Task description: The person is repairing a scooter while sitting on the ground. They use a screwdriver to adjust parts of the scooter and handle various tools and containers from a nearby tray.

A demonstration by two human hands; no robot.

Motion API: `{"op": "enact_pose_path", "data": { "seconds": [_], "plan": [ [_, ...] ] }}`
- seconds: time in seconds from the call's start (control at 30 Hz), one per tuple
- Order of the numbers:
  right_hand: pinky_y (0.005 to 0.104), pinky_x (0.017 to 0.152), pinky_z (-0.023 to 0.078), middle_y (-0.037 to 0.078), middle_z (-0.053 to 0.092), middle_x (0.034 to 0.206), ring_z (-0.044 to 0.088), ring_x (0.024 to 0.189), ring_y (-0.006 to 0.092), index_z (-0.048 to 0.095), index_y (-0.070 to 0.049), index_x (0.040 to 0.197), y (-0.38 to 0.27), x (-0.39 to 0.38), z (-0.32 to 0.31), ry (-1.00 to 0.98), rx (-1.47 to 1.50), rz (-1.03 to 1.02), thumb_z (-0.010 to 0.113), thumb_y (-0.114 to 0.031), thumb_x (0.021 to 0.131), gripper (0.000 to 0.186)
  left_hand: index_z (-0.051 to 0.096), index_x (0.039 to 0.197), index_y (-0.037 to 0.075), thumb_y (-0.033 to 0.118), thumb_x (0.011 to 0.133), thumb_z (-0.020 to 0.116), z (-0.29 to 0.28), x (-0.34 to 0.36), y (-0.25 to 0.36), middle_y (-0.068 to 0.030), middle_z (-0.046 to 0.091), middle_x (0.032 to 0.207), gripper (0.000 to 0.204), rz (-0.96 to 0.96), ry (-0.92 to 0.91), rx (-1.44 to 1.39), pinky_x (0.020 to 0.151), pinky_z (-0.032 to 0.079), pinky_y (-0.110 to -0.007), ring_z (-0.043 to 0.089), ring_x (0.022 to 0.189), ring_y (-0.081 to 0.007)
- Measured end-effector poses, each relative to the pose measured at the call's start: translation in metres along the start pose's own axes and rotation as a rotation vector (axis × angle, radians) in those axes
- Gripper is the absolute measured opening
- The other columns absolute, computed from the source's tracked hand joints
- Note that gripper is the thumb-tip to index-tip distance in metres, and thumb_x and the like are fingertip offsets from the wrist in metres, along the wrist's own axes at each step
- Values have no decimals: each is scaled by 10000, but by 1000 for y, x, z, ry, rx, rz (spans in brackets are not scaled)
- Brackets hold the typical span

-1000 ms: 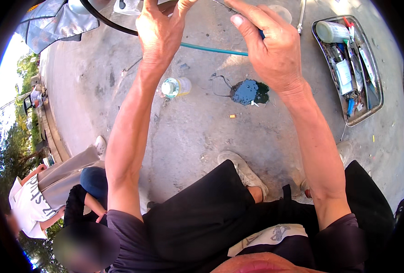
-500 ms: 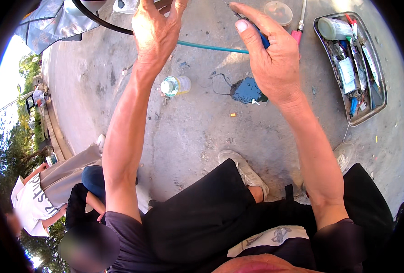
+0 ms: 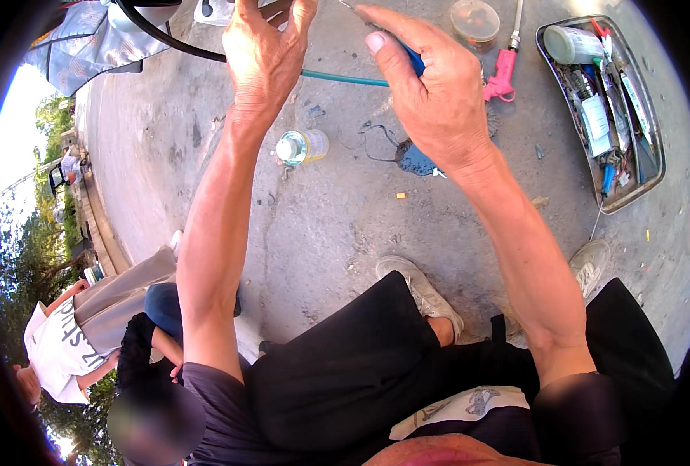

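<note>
being gripped in the right hand near the view's upper edge is a blue-handled tool; the left hand is set apart, its fingertips cropped, so its hold cannot be told; a pink gun-shaped tool is seen beside the right hand

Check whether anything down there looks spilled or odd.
Yes: a dark, glossy, irregular puddle lies on the grey concrete ground, partly hidden behind the bare right hand. It looks like a spill because it shines wet against the dull ground, and thin dark lines loop out at its left.
</note>
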State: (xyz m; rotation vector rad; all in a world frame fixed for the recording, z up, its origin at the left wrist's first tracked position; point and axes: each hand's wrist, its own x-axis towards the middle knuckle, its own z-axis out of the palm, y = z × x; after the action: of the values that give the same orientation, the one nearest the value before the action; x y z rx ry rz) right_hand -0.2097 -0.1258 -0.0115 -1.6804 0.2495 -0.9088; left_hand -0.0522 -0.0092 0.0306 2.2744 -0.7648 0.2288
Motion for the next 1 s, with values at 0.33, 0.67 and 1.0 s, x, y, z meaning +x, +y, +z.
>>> {"op": "enact_pose_path", "data": {
  "seconds": [0.33,0.67,1.0],
  "plan": [
    [429,700,526,157,691,880,674,764,353,750,-84,1198,1,1,-2,-4,-21,-38,690,-155,992,226,571,1323,-15,261,968,757,2,0,-7,-234,774,1074,487,40,21,-27,846,610,-400,779,981,-326],
    [416,710,534,144,700,901,678,760,337,752,-87,1206,3,3,-4,8,-2,-68,685,-153,994,233,572,1328,-18,254,972,757,3,0,-5,-228,773,1075,485,25,18,-17,843,611,-398,778,984,-325],
    [424,687,538,139,693,885,677,727,335,752,-95,1208,2,6,-8,-38,-72,-66,690,-161,989,237,551,1350,-41,222,978,753,4,-1,-5,-221,761,1107,497,54,21,-56,859,615,-379,772,1008,-310]
  ]
}}
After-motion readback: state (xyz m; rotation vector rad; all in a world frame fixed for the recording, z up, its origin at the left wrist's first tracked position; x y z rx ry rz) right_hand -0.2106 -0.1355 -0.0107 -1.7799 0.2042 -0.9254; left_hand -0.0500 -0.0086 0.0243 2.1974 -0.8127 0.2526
